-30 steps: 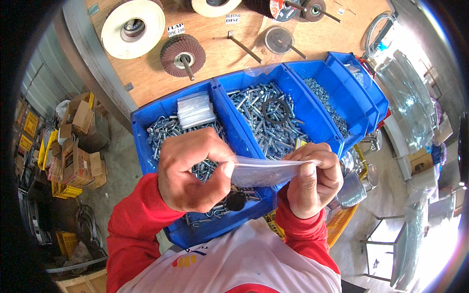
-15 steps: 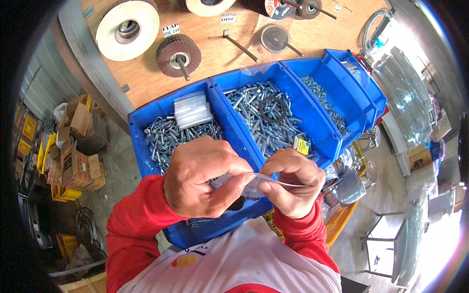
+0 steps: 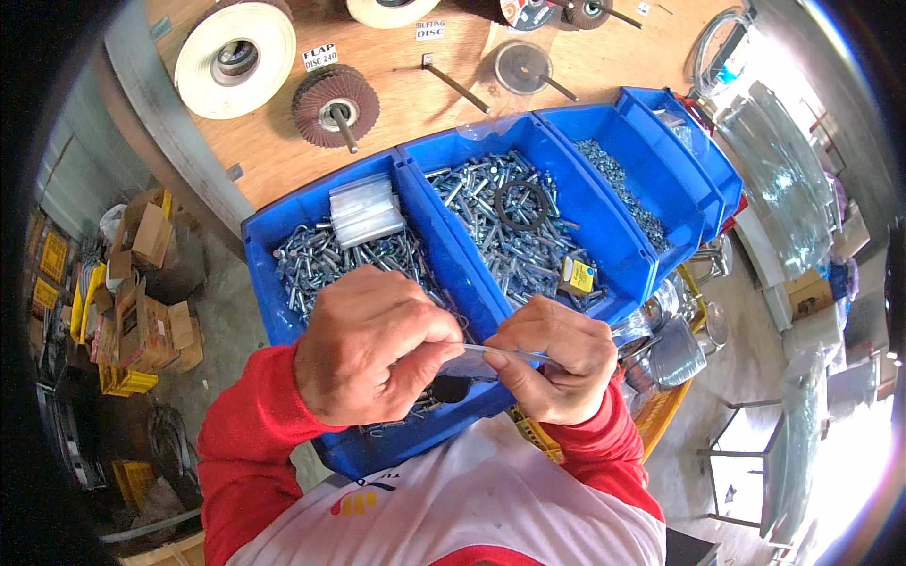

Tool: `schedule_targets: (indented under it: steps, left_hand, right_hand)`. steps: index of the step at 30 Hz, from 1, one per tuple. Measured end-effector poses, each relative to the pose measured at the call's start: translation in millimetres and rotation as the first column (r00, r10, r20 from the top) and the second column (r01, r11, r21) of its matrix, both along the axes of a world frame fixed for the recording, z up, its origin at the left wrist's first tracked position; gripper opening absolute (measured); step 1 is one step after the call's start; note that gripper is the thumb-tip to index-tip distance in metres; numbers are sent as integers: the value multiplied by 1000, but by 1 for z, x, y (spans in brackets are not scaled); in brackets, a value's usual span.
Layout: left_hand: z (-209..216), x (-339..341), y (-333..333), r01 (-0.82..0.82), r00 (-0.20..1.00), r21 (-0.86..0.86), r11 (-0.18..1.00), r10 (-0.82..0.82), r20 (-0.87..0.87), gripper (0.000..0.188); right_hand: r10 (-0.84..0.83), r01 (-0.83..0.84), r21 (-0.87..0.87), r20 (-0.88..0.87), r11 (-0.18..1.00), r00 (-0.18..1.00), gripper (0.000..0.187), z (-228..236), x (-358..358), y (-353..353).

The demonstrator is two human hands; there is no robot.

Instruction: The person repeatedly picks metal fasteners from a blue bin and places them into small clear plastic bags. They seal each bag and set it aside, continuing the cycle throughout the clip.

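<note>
My left hand (image 3: 373, 349) and my right hand (image 3: 557, 363) meet over the front of the leftmost blue bin (image 3: 269, 302). Between thumb and bent fingers, each pinches the upper edge of a small clear plastic bag (image 3: 479, 365), stretched between them. The bag's lower part is hard to make out. Below it shows a dark round thing (image 3: 451, 388), partly hidden. Loose metal bolts (image 3: 307, 269) fill this bin, with a stack of clear plastic bags (image 3: 365, 209) lying on them behind my left hand. Beyond my right hand, the second bin holds more bolts (image 3: 491, 198), a black ring (image 3: 500, 205) and a small yellow box (image 3: 578, 275).
Further right, a blue bin (image 3: 595, 127) holds small hardware. Behind the bins, a plywood board (image 3: 401, 94) carries abrasive discs on pegs, including a brown flap disc (image 3: 311, 108). Cardboard boxes (image 3: 146, 330) stand at left; a yellow crate (image 3: 661, 415) with metal parts sits at right.
Both hands have shifted slightly left and down, still pinching the bag. My right-hand fingers have turned over more, and the bag's edge looks straighter.
</note>
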State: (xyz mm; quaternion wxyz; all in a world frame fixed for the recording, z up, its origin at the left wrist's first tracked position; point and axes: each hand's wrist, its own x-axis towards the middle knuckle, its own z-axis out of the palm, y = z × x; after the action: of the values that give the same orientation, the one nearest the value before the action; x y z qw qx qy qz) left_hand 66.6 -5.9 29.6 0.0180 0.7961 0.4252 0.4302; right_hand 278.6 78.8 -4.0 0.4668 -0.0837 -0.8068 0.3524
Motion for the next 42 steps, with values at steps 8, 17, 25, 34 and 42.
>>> schedule_targets:
  steps: [8,17,25,34,42]
  left_hand:
    - [1,-12,-6,-12,999,-75,997,14,31,13]
    - [-7,-8,2,58,982,-188,980,-22,187,19]
    - [-33,4,33,179,891,-448,876,48,451,41]
    - [-74,-29,52,20,786,-558,830,331,522,38]
    - [-95,-66,45,-421,901,-533,734,409,-148,27]
  right_hand:
    - [-27,30,-57,51,998,998,12,-1,22,4]
    - [57,-53,-149,24,987,998,8,1,54,3]
    - [-205,291,-274,301,917,931,6,39,99,52]
    - [-874,824,323,23,466,485,28,146,144,338]
    - [-605,604,40,90,796,791,18,48,91,209]
